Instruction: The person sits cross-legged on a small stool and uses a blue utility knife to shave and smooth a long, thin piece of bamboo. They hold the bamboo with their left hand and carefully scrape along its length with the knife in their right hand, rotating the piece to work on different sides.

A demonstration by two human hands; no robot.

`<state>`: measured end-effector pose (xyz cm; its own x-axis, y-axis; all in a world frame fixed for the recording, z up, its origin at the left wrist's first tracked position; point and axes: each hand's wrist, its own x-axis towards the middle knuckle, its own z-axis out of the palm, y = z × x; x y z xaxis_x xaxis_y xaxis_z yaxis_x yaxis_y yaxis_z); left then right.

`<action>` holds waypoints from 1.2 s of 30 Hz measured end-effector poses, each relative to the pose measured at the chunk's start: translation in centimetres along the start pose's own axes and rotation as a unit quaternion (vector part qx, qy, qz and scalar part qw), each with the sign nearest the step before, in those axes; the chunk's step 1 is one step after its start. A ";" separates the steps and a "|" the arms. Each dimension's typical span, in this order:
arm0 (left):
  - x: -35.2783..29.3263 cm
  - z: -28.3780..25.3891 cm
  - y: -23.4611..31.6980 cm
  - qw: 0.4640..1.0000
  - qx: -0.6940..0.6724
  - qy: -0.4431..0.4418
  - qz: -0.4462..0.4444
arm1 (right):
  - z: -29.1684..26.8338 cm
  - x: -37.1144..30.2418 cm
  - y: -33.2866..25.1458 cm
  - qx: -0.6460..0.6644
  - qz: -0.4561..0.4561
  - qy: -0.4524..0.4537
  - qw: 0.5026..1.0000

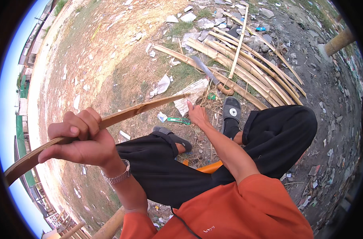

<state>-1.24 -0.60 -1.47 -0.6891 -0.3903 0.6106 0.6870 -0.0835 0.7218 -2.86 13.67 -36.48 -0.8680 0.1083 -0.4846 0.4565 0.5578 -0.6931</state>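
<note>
My left hand, a metal watch on its wrist, grips a long split bamboo strip. The strip slants from the left rim to its far end above a pale, ragged flat piece on the ground. Close to that end is my right hand, its thumb up and its fingers curled; whatever they hold is hidden. Just beyond, a large knife with a curved brown handle lies across the split bamboo. A slim green object lies left of my right hand.
Several split bamboo strips lie in a pile ahead on the right. My sandalled feet are on the littered ground. Part of an orange seat shows between my legs. A thick round post stands at the far right.
</note>
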 end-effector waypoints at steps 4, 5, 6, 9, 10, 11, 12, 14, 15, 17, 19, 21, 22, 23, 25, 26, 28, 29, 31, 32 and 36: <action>0.0 -0.4 0.0 0.999 -0.016 -0.032 0.001 | -0.6 -1.1 -0.3 0.016 -0.085 -0.020 0.996; 0.3 -0.6 -0.1 0.999 -0.026 -0.043 -0.002 | -0.6 -1.0 0.2 -0.011 -0.055 -0.008 0.998; 0.5 -0.6 -0.2 0.998 -0.037 -0.054 -0.005 | -0.9 -0.9 0.9 -0.038 -0.024 0.003 0.999; -0.1 -0.2 0.4 0.999 -0.016 -0.035 -0.017 | -1.3 -0.9 0.4 -0.012 -0.041 -0.015 0.999; 0.0 -0.4 0.3 0.999 -0.009 -0.030 -0.016 | -1.4 -1.1 0.0 0.034 -0.090 -0.028 0.995; 0.2 -0.7 0.2 0.999 -0.004 -0.033 -0.014 | -1.5 -2.0 -0.7 0.083 -0.134 -0.043 0.987; 0.4 -0.8 0.1 0.999 -0.001 -0.036 -0.009 | -1.5 -3.0 -1.5 0.109 -0.184 -0.024 0.977; 0.5 -0.7 0.0 0.999 -0.002 -0.043 -0.012 | -0.8 -3.5 -2.1 0.091 -0.131 -0.010 0.987; 0.5 -0.4 0.0 0.999 -0.005 -0.048 -0.019 | -0.8 -3.6 -2.1 0.082 -0.104 -0.002 0.991; 0.4 -0.4 0.0 0.996 -0.032 -0.075 -0.031 | -0.6 -3.2 -1.4 0.071 -0.057 -0.010 0.996; 0.3 -0.7 0.1 0.989 -0.079 -0.119 -0.038 | -1.7 -3.7 -1.6 0.077 -0.076 -0.047 0.993; 0.3 -0.5 0.0 0.986 -0.087 -0.140 -0.040 | -1.7 -4.2 -2.3 0.093 -0.091 -0.027 0.991; 0.2 -0.4 -0.1 0.983 -0.096 -0.152 -0.044 | -1.4 -4.5 -2.4 0.101 -0.099 -0.018 0.990; 0.5 -0.2 -0.2 0.979 -0.108 -0.169 -0.042 | -1.4 -4.4 -2.0 0.094 -0.079 -0.020 0.992; 0.3 -0.1 0.0 0.975 -0.120 -0.181 -0.037 | -1.3 -4.1 -0.4 0.078 -0.042 -0.016 0.996; 0.2 -0.1 0.0 0.978 -0.112 -0.174 -0.036 | -1.6 -4.6 -0.7 0.115 -0.103 -0.021 0.988; 0.1 -0.2 -0.1 0.981 -0.104 -0.161 -0.037 | -2.0 -5.9 -2.4 0.130 -0.102 -0.042 0.985; 0.3 -0.2 0.0 0.982 -0.101 -0.158 -0.033 | -2.0 -6.1 -3.2 0.141 -0.106 -0.049 0.983; 0.3 -0.1 0.1 0.989 -0.075 -0.127 -0.026 | -1.3 -5.7 -2.9 0.133 -0.110 -0.033 0.984; 0.2 -0.2 0.1 0.992 -0.058 -0.107 -0.023 | -1.4 -5.5 -2.9 0.122 -0.104 -0.033 0.987; 0.3 -0.5 0.0 0.997 -0.040 -0.065 -0.023 | -1.1 -5.0 -3.3 0.037 -0.039 -0.035 0.998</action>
<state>-1.31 -1.19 -1.41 -0.7411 -0.2634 0.6176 0.6660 -0.1727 0.7256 -0.22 12.14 -31.14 -0.8872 0.0082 -0.4613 0.4035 0.4990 -0.7670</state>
